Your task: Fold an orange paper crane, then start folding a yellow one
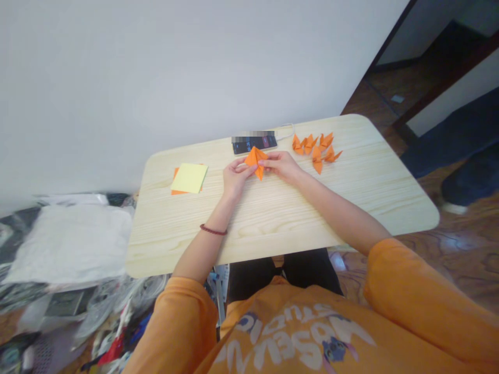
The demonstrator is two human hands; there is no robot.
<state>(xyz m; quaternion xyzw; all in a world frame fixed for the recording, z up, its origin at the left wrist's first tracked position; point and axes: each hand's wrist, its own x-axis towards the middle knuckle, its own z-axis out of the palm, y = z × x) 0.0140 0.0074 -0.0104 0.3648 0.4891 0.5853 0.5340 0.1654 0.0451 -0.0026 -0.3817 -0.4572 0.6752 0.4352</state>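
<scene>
Between my two hands is a partly folded piece of orange origami paper [255, 157], kite-shaped with a crease down its middle. My left hand [235, 176] pinches its left side, thumb on top. On the right side, my right hand [283, 165] grips it with thumb and fingers closed. The paper is held just above the table, its lower tip pointing toward me. Several finished orange paper cranes [317, 158] stand to the right of my right hand. Left of my left hand lies a stack of square paper [190, 178], yellow on top with orange edges showing beneath.
A phone [254, 145] with a white cable [287, 136] lies behind my hands, near the wall [195, 67]. The pale wooden table [171, 228] has rounded corners. Cluttered bags and items [70, 244] lie on the left. Another person's dark-clothed legs [452, 140] show at the right.
</scene>
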